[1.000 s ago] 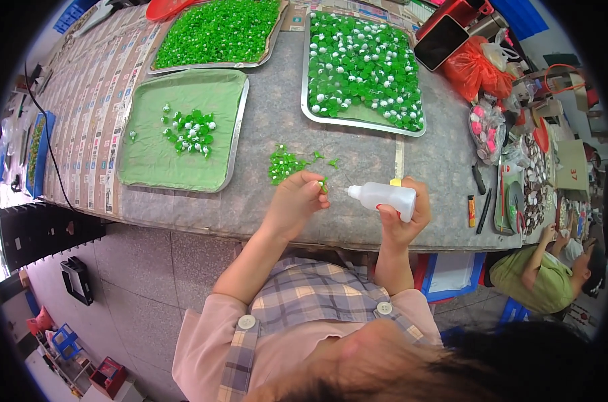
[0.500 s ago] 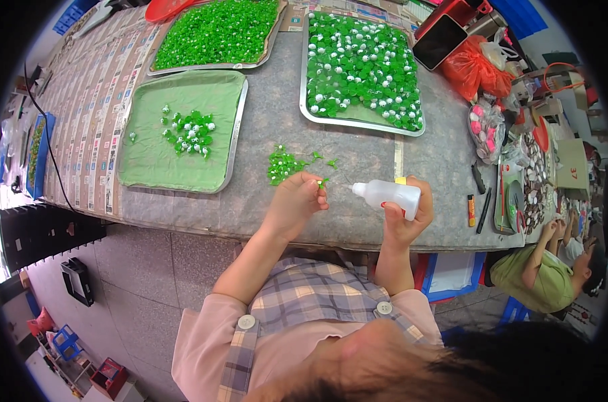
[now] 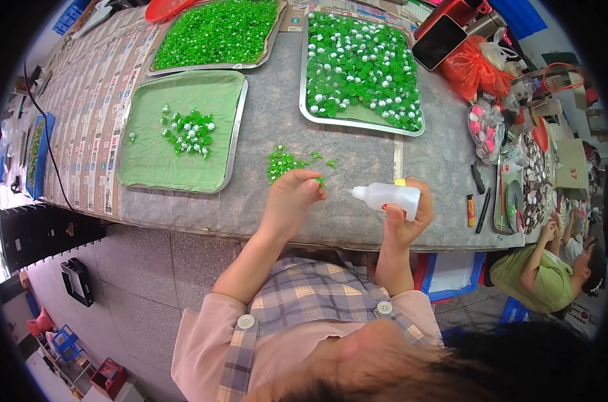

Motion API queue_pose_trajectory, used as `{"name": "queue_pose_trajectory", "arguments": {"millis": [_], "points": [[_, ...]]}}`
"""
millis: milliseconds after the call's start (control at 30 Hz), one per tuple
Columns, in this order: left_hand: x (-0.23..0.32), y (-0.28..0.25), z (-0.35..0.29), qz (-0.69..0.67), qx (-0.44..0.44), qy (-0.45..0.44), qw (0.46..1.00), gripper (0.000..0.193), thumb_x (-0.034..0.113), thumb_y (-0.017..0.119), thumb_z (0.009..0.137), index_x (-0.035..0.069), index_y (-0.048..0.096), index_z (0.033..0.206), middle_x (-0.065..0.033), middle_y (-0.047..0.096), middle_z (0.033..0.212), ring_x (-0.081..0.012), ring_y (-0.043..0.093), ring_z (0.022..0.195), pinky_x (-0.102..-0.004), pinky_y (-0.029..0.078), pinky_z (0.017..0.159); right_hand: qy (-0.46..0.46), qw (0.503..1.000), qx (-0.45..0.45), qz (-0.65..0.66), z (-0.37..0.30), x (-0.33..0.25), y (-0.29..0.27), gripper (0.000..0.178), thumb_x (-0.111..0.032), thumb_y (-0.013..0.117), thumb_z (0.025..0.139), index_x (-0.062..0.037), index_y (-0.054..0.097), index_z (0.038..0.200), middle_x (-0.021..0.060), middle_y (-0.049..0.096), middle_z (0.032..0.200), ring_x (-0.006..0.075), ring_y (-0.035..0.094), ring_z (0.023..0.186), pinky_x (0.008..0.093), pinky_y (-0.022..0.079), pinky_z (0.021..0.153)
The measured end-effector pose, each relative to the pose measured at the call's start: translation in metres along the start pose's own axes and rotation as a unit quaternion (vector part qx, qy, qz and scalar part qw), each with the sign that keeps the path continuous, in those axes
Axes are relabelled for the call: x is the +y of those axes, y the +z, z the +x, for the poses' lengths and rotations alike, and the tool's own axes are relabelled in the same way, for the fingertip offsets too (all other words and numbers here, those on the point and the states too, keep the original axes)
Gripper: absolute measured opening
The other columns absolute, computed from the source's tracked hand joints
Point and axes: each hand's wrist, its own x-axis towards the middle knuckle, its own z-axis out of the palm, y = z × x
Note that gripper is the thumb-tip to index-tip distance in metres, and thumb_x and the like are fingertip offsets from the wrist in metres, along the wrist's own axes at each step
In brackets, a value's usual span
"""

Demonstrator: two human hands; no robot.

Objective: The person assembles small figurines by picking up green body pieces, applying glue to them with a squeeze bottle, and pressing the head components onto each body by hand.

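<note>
My left hand [image 3: 292, 197] pinches a small green leaf-like piece [image 3: 321, 182], mostly hidden by the fingertips, above the table's near part. In my right hand [image 3: 411, 218] lies a translucent white squeeze bottle [image 3: 384, 194], tipped on its side with its thin nozzle pointing left at the pinched piece, a short gap apart. Just beyond my left hand is a small heap of green pieces with pale dots [image 3: 284, 163], and a few single green sprigs [image 3: 331, 163] lie to its right. Farther left, a tray lined with green cloth [image 3: 176, 175] bears a cluster of green pieces with white balls [image 3: 191, 134].
At the back stand a tray of small green pieces [image 3: 217, 33] and a tray of green pieces with white balls [image 3: 364, 70]. To the right lie a dark phone-like screen [image 3: 440, 41], red plastic bags [image 3: 475, 70], a lighter [image 3: 470, 210] and a black pen [image 3: 483, 210]. Another person [image 3: 535, 275] sits at right.
My left hand has turned slightly, so its fingers cover more of the green piece. The bottle in my right hand has barely moved.
</note>
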Motion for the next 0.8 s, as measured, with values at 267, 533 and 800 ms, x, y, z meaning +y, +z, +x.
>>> {"name": "queue_pose_trajectory", "arguments": {"millis": [267,533,800], "points": [[0.002,0.004,-0.001,0.015,0.026,-0.002,1.000,0.009,0.001,0.047,0.075,0.002,0.052,0.083,-0.0051,0.053,0.071,-0.0121,0.051,0.065,-0.0261,0.044,0.064,0.014,0.999,-0.022,-0.021,0.000,0.000,0.001,0.037,-0.028,0.068,0.059,-0.0017,0.049,0.078,0.0045,0.048,0.069,0.0103,0.044,0.060,0.0206,0.035,0.053],[0.002,0.004,0.000,0.009,0.030,-0.003,0.999,0.009,0.002,0.048,0.075,0.002,0.053,0.083,-0.0045,0.053,0.070,-0.0123,0.051,0.064,-0.0262,0.045,0.063,0.098,0.992,0.024,0.068,0.007,0.003,-0.012,0.038,-0.019,0.067,0.061,-0.0016,0.046,0.087,0.0037,0.049,0.073,0.0100,0.048,0.066,0.0210,0.039,0.057],[0.000,-0.004,0.000,-0.030,0.024,0.004,0.999,0.011,0.006,0.053,0.074,0.003,0.053,0.084,-0.0042,0.055,0.070,-0.0113,0.054,0.065,-0.0243,0.047,0.062,0.218,0.976,0.018,-0.003,0.047,0.044,-0.070,0.041,-0.006,0.059,0.067,0.0014,0.041,0.102,0.0080,0.050,0.091,0.0130,0.050,0.083,0.0227,0.043,0.068]]}}
